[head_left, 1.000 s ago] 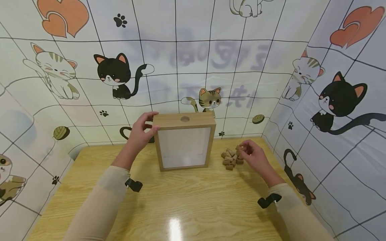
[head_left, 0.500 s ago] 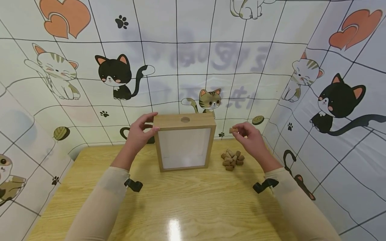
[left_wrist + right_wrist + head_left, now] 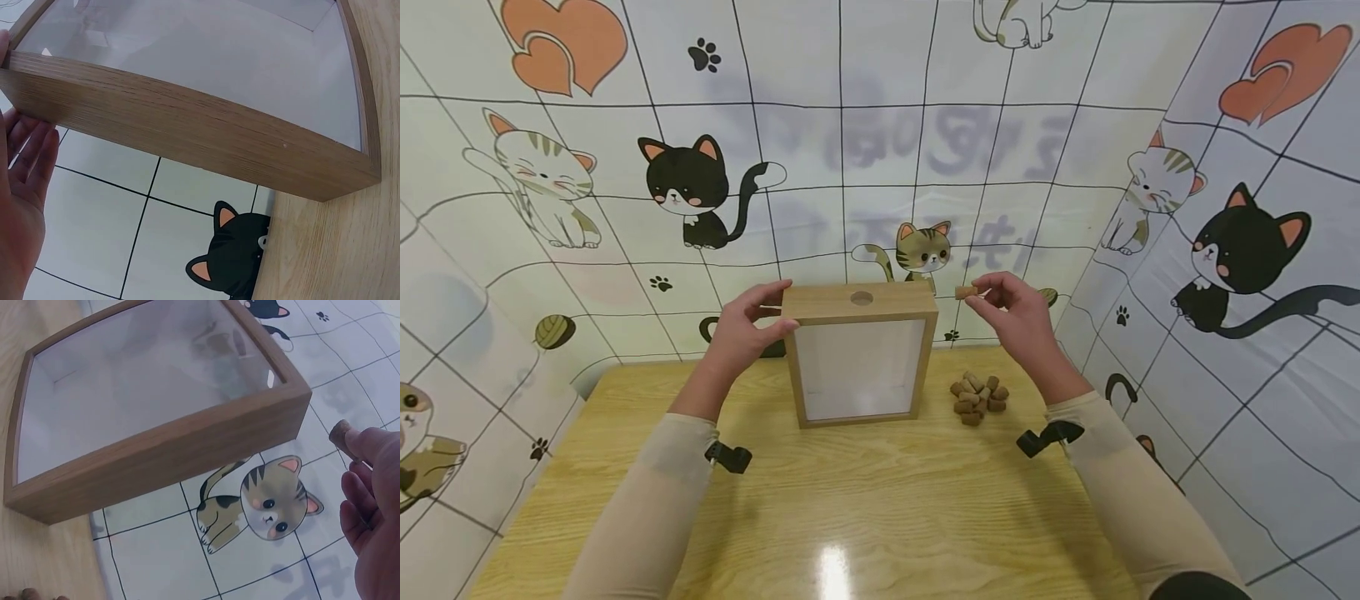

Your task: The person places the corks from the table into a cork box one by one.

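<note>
1. Rising from beside the cork pile [image 3: 978, 394] a second ago, the right hand [image 3: 1013, 315] is now hovering at the level of the box top, off to its right, while the left hand has hardly shifted.
2. Standing upright on the wooden table [image 3: 880, 517], the wooden box [image 3: 860, 353] is showing its clear front panel towards the person, with its long axis vertical.
3. Gripping the box's upper left corner, the left hand [image 3: 747, 330] is curling its thumb over the front edge and its fingers behind, steadying the frame.
4. Pinching one cork [image 3: 966, 292] between thumb and fingertips, the right hand is holding it lying sideways, its end pointing left towards the box.
5. Sitting in the middle of the box's top face, the round hole [image 3: 861, 297] is lying to the left of the cork and slightly lower; the right hand is clearly the nearer one to it, with the cork not yet over the box.
</note>
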Demonstrator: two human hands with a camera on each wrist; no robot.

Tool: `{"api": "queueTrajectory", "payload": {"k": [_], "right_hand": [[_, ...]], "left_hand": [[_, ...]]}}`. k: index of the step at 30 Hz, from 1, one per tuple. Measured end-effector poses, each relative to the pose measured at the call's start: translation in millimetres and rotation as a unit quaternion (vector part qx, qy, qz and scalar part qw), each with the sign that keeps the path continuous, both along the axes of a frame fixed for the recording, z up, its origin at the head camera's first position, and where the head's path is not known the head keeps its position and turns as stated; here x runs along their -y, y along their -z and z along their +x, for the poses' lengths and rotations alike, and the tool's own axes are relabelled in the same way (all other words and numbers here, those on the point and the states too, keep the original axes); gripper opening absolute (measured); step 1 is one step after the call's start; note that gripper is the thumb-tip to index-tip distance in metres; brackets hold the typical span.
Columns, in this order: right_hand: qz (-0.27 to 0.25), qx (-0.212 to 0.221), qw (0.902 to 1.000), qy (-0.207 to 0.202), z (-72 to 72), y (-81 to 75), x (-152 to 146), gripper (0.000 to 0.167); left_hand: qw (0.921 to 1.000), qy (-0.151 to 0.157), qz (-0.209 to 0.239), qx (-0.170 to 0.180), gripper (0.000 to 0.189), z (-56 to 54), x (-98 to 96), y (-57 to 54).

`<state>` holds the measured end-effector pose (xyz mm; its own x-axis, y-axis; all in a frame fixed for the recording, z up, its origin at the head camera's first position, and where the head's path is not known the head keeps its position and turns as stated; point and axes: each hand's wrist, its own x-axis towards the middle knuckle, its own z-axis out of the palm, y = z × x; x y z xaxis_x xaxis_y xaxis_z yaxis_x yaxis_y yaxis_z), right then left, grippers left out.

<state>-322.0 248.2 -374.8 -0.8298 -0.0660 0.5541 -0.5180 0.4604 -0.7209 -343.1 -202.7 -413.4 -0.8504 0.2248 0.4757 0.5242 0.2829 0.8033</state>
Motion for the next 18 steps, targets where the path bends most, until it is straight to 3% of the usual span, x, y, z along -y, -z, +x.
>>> {"api": "queueTrajectory", "payload": {"k": [18], "right_hand": [[0.013, -0.019, 0.9955, -0.092, -16.4, -34.4, 55.5, 0.020]], "left_hand": [[0.9996, 0.006, -0.002, 0.026, 0.065, 2.7, 0.1, -5.1]]}}
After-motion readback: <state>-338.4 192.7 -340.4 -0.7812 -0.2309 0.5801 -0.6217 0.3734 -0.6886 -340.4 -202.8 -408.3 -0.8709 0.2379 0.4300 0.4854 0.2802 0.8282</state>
